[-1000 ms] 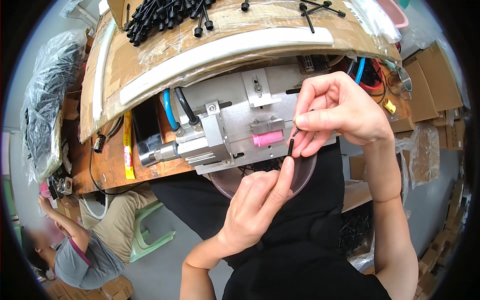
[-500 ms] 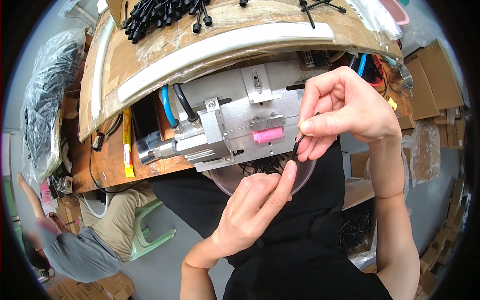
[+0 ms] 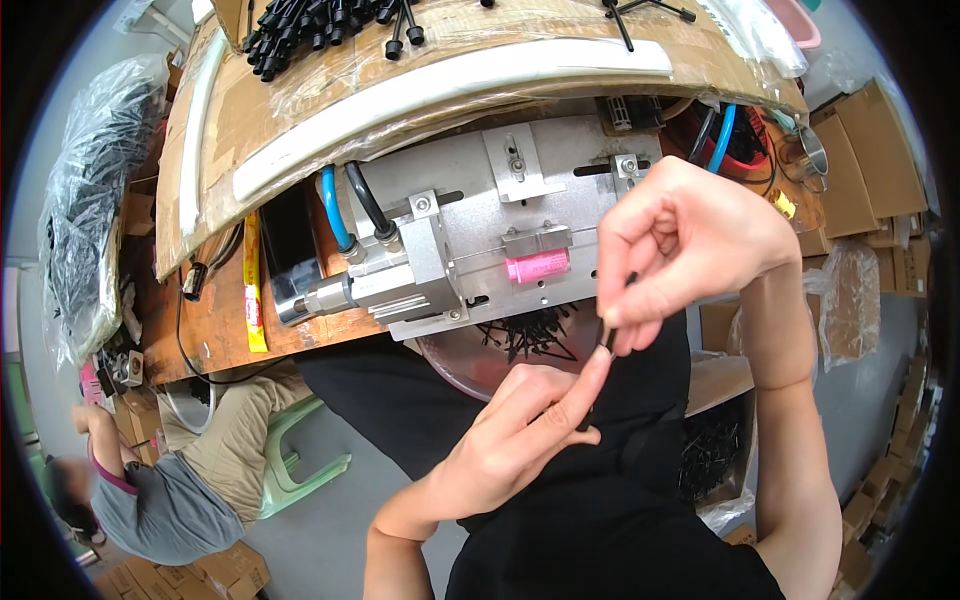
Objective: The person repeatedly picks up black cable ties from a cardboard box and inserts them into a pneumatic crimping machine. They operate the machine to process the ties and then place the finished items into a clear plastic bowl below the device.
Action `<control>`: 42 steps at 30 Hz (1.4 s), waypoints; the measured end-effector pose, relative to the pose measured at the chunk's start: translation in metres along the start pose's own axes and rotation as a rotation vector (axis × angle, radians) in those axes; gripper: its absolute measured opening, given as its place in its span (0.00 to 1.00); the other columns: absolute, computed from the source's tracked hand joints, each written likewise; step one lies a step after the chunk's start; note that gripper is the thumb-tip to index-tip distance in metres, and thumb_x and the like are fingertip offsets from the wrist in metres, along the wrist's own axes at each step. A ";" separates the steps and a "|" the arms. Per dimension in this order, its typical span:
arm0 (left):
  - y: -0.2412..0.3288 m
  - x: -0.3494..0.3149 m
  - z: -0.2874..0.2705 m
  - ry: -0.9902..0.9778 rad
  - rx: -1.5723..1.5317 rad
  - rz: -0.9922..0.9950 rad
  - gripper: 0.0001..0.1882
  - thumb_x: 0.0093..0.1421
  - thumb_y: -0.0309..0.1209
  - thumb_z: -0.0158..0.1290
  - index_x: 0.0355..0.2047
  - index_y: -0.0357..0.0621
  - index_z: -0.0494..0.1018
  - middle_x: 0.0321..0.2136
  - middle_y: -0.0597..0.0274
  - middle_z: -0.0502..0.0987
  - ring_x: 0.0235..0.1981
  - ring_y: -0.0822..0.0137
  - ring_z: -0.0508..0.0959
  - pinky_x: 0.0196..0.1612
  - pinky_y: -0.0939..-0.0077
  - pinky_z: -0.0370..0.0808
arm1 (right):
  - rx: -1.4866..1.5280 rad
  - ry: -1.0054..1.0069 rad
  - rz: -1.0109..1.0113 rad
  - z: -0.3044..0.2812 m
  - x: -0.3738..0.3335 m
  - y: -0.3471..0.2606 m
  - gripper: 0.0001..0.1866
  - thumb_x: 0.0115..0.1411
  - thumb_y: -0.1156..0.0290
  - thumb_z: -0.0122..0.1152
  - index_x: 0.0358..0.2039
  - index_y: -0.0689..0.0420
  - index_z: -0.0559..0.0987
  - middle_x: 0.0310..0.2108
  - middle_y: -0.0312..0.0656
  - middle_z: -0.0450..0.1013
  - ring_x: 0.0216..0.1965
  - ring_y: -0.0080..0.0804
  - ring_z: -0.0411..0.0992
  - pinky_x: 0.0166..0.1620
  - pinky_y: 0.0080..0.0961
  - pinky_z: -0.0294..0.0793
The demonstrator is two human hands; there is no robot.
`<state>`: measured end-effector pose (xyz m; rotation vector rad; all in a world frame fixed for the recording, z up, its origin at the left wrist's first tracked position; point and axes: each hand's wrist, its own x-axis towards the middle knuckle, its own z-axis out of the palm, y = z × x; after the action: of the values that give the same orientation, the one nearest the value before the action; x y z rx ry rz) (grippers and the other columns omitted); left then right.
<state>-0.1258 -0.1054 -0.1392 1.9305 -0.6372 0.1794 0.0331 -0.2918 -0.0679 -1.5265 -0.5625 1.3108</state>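
A thin black rod-shaped part spans my two hands just right of the bowl. My right hand pinches its upper end between thumb and fingertips. Lower down, my left hand closes around the other end, with the index finger stretched along it; the fingers hide most of that end. Beyond the hands lies a metal fixture plate with an air cylinder on its left. A pink cylindrical piece rests against a small metal block there. Below the plate's edge, a bowl holds several black rods.
A cardboard-topped shelf overhangs the fixture, carrying black capped rods. Blue hose and black hose rise from the cylinder. Another person sits at left near a green stool. Open carton stands at right.
Both hands have moved slightly right and toward me with the black rod, and my right fingertips now sit closer to my left index finger. The other person's arm has bent inward.
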 end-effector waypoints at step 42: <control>-0.061 0.162 -0.159 0.010 0.648 -0.213 0.07 0.52 0.19 0.56 0.33 0.34 0.76 0.30 0.55 0.76 0.34 0.62 0.79 0.40 0.70 0.76 | -1.522 0.528 -0.556 -0.097 0.125 -0.110 0.09 0.51 0.73 0.65 0.35 0.56 0.81 0.31 0.42 0.78 0.37 0.44 0.76 0.40 0.37 0.74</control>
<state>0.0675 -0.0032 -0.0534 2.6017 -0.3830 0.2847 0.1880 -0.1817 -0.0358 -2.4424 -1.6498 -0.2081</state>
